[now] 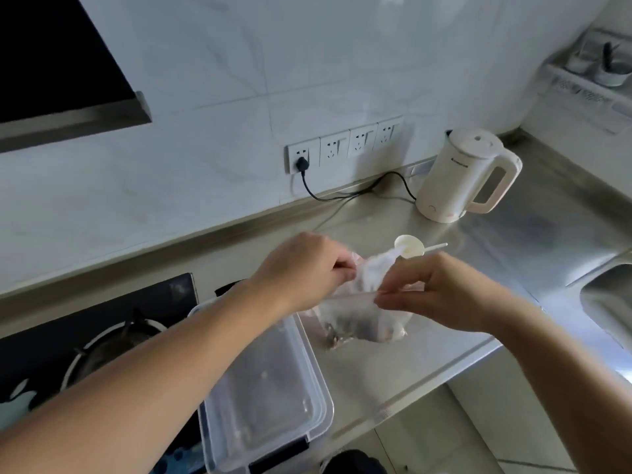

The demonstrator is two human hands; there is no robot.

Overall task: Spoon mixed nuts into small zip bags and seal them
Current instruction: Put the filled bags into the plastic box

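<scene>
Both hands pinch the zip bag [367, 302] at its strip, left hand [307, 268] and right hand [434, 292] at opposite ends, likely sealing; nuts sag near the countertop's [513, 254] front edge. White spoon [410, 247] lies behind.

White tiled wall [239, 63] behind steel counter [547, 241].

Small clear zip bag [362, 302] is hanging just above the steel counter w/ both hands pinching its top strip, left hand [307, 268] at one end and right hand [434, 292] at the other. Dark mixed nuts [345, 331] are sitting in the bottom of it, kinda blurry tho. White plastic spoon [412, 248] is lying flat on the counter right behind the bag, bowl up, handle pointing right.
</scene>
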